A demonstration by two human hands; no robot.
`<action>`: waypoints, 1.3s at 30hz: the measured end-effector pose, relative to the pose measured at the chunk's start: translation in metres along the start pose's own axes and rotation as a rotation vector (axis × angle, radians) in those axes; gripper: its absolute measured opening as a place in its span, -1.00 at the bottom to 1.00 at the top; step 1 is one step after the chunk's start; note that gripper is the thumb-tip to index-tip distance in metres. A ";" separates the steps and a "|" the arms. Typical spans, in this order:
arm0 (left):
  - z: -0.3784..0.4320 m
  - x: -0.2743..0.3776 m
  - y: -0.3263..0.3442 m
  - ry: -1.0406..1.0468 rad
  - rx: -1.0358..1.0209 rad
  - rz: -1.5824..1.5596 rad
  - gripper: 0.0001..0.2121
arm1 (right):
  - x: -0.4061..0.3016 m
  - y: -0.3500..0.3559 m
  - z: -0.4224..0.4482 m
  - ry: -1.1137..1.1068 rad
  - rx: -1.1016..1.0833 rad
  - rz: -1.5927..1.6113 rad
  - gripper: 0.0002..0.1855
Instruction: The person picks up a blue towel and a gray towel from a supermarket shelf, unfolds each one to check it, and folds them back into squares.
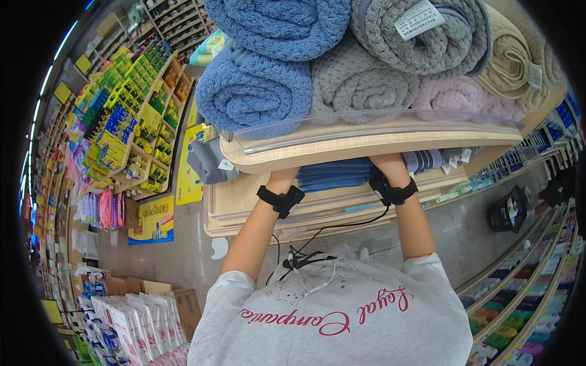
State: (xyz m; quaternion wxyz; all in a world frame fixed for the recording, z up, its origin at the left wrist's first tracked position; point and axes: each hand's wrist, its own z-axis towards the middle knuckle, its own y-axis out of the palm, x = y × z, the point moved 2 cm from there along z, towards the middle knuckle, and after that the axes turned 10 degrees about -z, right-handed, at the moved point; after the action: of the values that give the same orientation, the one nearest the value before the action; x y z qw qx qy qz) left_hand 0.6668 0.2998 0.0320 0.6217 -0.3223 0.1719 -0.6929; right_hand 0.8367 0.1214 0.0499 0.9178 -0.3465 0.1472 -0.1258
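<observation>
A stack of folded blue towels [335,175] lies on a lower wooden shelf [256,197], beneath the upper shelf board [366,148]. My left hand [284,174] reaches under that board at the stack's left side. On the right side, my right hand [389,164] reaches in close against the same towels. The board hides the fingers of both hands, so their grip does not show. Grey folded cloth [208,160] sits left of my left hand. Purple-grey striped towels [425,160] with white tags lie just right of my right hand.
Rolled blue towels [256,94], grey towels [366,87] and pink towels [458,94] fill the upper shelf behind a clear plastic lip [293,131]. A cable [329,225] hangs from my right wristband. A black basket [507,209] stands on the aisle floor. Product racks [132,123] line the left.
</observation>
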 end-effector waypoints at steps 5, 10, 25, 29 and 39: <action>-0.002 -0.011 -0.006 0.016 -0.025 -0.007 -0.70 | -0.023 -0.009 0.003 0.034 -0.039 -0.046 -0.84; -0.010 -0.036 -0.009 0.036 0.017 -0.032 -0.75 | -0.080 -0.036 0.014 -0.085 -0.053 0.101 -0.77; -0.006 -0.026 -0.003 -0.001 0.013 -0.287 -0.74 | -0.079 -0.010 -0.014 -0.129 -0.155 -0.106 -0.45; -0.005 0.005 -0.015 -0.351 -0.133 -0.499 -0.72 | -0.079 -0.016 -0.014 -0.082 -0.260 -0.094 -0.45; -0.075 0.118 -0.087 -0.568 0.177 -0.434 -0.78 | -0.065 -0.016 -0.014 -0.069 -0.171 0.093 -0.50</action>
State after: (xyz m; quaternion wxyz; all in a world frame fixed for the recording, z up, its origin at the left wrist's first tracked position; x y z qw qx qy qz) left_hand 0.5496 0.1878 0.0607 0.5088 -0.4759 -0.1405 -0.7035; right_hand 0.7694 0.1229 0.0627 0.8943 -0.4204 0.1416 -0.0579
